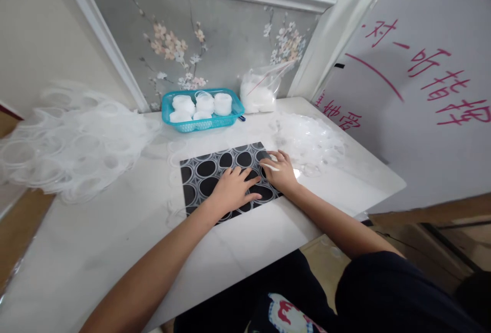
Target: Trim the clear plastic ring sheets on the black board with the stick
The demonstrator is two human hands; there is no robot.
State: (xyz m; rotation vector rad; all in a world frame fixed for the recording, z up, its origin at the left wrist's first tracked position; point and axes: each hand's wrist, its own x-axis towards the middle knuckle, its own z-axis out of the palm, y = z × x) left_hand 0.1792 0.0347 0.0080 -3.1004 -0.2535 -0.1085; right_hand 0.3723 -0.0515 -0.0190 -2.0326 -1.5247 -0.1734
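A black board (194,205) lies on the white table. Over it is a clear plastic sheet (215,158) patterned with large round outlines. My left hand (233,192) rests on the sheet with its fingers spread. At the sheet's right edge, my right hand (283,173) has bent fingers around a thin white stick-like piece (270,165), whose exact kind I cannot make out. Parts of the board and sheet are hidden beneath both hands.
A blue basket (203,124) at the back holds several stacks of white rings (222,104). Beside it stands a clear bag (261,92) with white contents. Cut-out plastic sheets (76,143) are heaped at the left; more clear plastic pieces (312,138) lie right. A whiteboard (422,159) borders the table.
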